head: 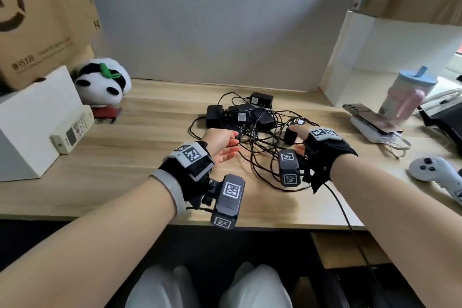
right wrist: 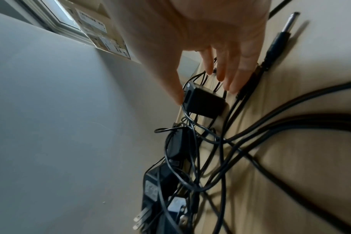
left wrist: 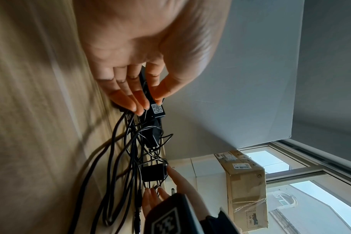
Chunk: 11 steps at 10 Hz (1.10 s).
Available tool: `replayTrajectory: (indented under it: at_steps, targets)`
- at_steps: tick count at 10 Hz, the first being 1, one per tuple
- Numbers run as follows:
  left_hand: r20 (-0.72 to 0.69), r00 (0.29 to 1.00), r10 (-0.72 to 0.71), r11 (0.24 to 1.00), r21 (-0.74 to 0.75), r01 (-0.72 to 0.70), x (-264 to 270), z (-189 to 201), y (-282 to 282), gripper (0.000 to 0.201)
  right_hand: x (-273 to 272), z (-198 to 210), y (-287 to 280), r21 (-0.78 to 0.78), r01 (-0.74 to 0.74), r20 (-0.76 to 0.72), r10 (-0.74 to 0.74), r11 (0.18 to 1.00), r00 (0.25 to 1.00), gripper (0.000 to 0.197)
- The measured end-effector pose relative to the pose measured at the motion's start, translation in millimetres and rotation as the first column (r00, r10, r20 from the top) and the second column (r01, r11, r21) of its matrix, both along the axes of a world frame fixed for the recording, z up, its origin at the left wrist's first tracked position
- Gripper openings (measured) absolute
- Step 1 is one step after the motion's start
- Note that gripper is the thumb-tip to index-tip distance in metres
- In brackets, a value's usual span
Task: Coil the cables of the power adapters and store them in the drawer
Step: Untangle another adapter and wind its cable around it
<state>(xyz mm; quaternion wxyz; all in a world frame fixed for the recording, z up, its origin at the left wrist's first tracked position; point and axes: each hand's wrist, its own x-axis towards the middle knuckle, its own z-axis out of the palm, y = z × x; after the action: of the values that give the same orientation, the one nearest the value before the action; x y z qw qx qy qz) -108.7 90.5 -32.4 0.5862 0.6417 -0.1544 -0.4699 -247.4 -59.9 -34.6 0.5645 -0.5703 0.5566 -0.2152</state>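
Several black power adapters (head: pixel 240 114) lie in a tangle of black cables (head: pixel 262 157) in the middle of the wooden desk (head: pixel 125 157). My left hand (head: pixel 236 140) reaches into the tangle's left side. Its fingers (left wrist: pixel 138 101) are straight, with the thumb close by, and the tips sit at a cable plug (left wrist: pixel 136 118). I see no clear hold. My right hand (head: pixel 295 139) is at a small black adapter (head: pixel 290 136). The thumb tip touches the adapter's edge (right wrist: pixel 204 102), and the straight fingers (right wrist: pixel 230 85) lie apart on its other side. No drawer is clearly in view.
At the left stand a panda plush (head: pixel 102 80), a white box (head: pixel 32 120) and a remote (head: pixel 72 130). At the right are a phone on a power bank (head: pixel 372 120), a pink bottle (head: pixel 405 97) and a white controller (head: pixel 435 170). A grey wall backs the desk.
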Motion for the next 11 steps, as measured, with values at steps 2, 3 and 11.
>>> replayTrajectory:
  at_steps: [2,3,11]
  targets:
    - [0.003,0.999,-0.035,0.999,0.009,0.035,11.3,-14.7,-13.4,0.021,0.1,-17.2,-25.2,-0.048,0.028,-0.015,-0.028,0.998,0.999,0.026]
    - [0.002,0.999,-0.042,0.999,-0.005,0.042,9.7,-14.7,-12.1,0.018,-10.7,-14.8,-23.2,-0.043,0.062,0.004,-0.062,0.997,0.998,0.026]
    - [0.086,0.984,-0.156,0.922,-0.346,0.176,-45.9,64.4,50.3,0.042,-36.1,63.1,121.2,-0.353,-0.586,-0.074,0.602,0.73,0.795,0.023]
